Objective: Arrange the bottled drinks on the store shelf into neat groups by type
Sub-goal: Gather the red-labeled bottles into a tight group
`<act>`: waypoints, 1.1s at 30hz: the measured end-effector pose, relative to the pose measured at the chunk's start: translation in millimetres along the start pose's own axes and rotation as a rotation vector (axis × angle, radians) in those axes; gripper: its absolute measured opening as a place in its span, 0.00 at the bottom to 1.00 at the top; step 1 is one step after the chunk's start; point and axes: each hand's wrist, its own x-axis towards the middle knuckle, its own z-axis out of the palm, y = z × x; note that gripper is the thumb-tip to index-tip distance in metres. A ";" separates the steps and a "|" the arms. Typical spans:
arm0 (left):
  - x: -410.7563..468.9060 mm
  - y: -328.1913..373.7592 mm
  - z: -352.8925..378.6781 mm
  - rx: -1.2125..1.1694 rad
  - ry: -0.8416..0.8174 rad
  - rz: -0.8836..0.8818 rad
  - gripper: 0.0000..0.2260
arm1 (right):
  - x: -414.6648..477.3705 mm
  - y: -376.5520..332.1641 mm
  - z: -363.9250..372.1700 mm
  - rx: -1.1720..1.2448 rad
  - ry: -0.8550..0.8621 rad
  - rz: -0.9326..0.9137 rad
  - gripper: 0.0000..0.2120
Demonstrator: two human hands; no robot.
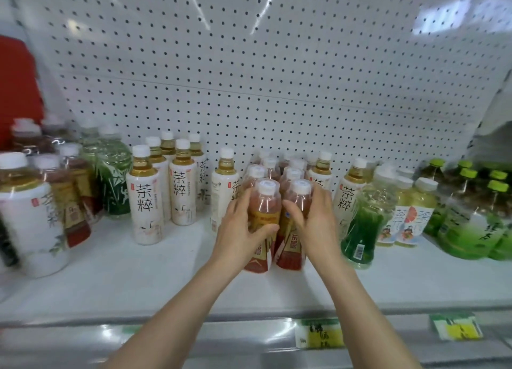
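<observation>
A cluster of red-brown tea bottles with white caps stands in two rows at the middle of the white shelf (155, 274). My left hand (241, 230) grips the front left red bottle (264, 208), thumb across its label. My right hand (313, 222) wraps around the front right red bottle (291, 244) from the right side. White-labelled tea bottles (145, 202) stand to the left of the cluster, one stands close beside my left hand, and two more (346, 191) stand behind and to the right.
Far left holds a large white-labelled bottle (27, 216), red-labelled bottles and a green bamboo-print bottle (115, 180). On the right stand a clear green bottle (360, 227), pale yellow bottles (407, 216) and green-capped bottles (471, 216). A pegboard backs the shelf; price tags (318, 332) line its front edge.
</observation>
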 end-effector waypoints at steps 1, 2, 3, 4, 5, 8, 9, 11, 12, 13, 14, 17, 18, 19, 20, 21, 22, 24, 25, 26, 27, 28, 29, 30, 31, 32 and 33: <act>-1.5 -1.2 -0.9 0.030 0.017 0.011 0.38 | -1.1 0.5 -0.8 0.005 -0.006 -0.003 0.30; -3.2 -2.2 -3.2 0.060 0.048 0.020 0.36 | -2.5 0.9 -2.0 0.007 -0.012 -0.005 0.30; -3.7 -3.9 -6.9 0.071 0.099 0.015 0.34 | -3.5 1.0 -3.0 0.004 -0.017 -0.007 0.30; -1.4 -5.6 -10.9 0.061 0.165 -0.003 0.32 | -4.0 1.0 -3.8 0.000 -0.022 -0.009 0.30; 4.5 -9.3 -14.9 0.047 0.234 -0.025 0.30 | -4.0 0.9 -3.9 -0.006 -0.029 -0.006 0.30; 36.8 -24.2 -24.4 0.104 0.296 -0.110 0.28 | -3.2 0.7 -2.0 -0.024 -0.050 0.010 0.30; 48.9 -28.8 -25.8 0.130 0.274 -0.136 0.29 | -3.3 1.1 -1.6 -0.038 -0.053 0.009 0.30; 67.2 -34.2 -26.5 0.114 0.231 -0.174 0.32 | -3.3 2.3 -1.8 -0.061 -0.059 0.012 0.30; 72.3 -35.5 -26.2 0.088 0.213 -0.184 0.33 | -3.1 2.8 -2.6 -0.066 -0.062 0.013 0.30; 74.8 -36.7 -26.2 0.070 0.197 -0.195 0.32 | -2.4 3.5 -3.6 -0.068 -0.071 0.016 0.30; 74.9 -37.0 -26.6 0.072 0.184 -0.197 0.32 | -1.9 4.7 -4.6 -0.065 -0.082 0.018 0.30; 65.1 -38.0 -32.8 0.141 0.162 -0.184 0.30 | -0.9 6.2 -7.5 -0.025 -0.116 0.026 0.29; 58.1 -36.6 -36.5 0.148 0.157 -0.170 0.30 | -0.6 6.5 -8.1 -0.020 -0.120 0.029 0.30; 49.5 -34.9 -40.8 0.138 0.152 -0.154 0.30 | -1.2 4.8 -8.7 -0.041 -0.113 0.033 0.30; 39.0 -31.8 -46.3 0.119 0.147 -0.140 0.30 | -2.3 1.7 -8.6 -0.089 -0.081 0.032 0.31; 28.4 -29.7 -52.1 0.097 0.146 -0.128 0.30 | -5.0 -4.1 -9.1 -0.147 -0.017 0.016 0.31; 16.8 -26.0 -58.7 0.083 0.146 -0.118 0.30 | -8.4 -12.7 -9.3 -0.181 0.079 -0.039 0.30; -2.8 -20.5 -72.2 0.070 0.166 -0.111 0.30 | -16.2 -37.6 -6.6 -0.138 0.266 -0.241 0.25; -10.1 -19.4 -78.9 0.059 0.178 -0.115 0.29 | -19.7 -53.2 -3.1 -0.085 0.281 -0.331 0.23; -16.4 -17.0 -85.6 0.047 0.184 -0.121 0.30 | -22.6 -68.5 3.4 -0.026 0.225 -0.385 0.22; -21.2 -17.4 -92.1 0.040 0.178 -0.128 0.31 | -24.5 -84.8 11.9 0.032 0.117 -0.397 0.22; -26.2 -17.2 -98.5 0.045 0.159 -0.128 0.32 | -25.2 -100.0 21.7 0.089 -0.031 -0.369 0.25; -30.4 -20.1 -104.6 0.054 0.130 -0.131 0.34 | -24.6 -113.2 32.0 0.140 -0.191 -0.324 0.28; -34.6 -23.7 -111.2 0.062 0.103 -0.133 0.35 | -21.9 -123.5 42.0 0.188 -0.329 -0.276 0.30; -37.2 -30.2 -118.6 0.067 0.096 -0.138 0.36 | -17.9 -131.0 50.4 0.234 -0.436 -0.228 0.30; -38.9 -37.5 -127.2 0.075 0.116 -0.143 0.36 | -12.6 -135.6 58.2 0.264 -0.511 -0.190 0.27; -38.6 -46.6 -136.8 0.096 0.165 -0.159 0.35 | -7.5 -137.5 64.8 0.277 -0.549 -0.166 0.24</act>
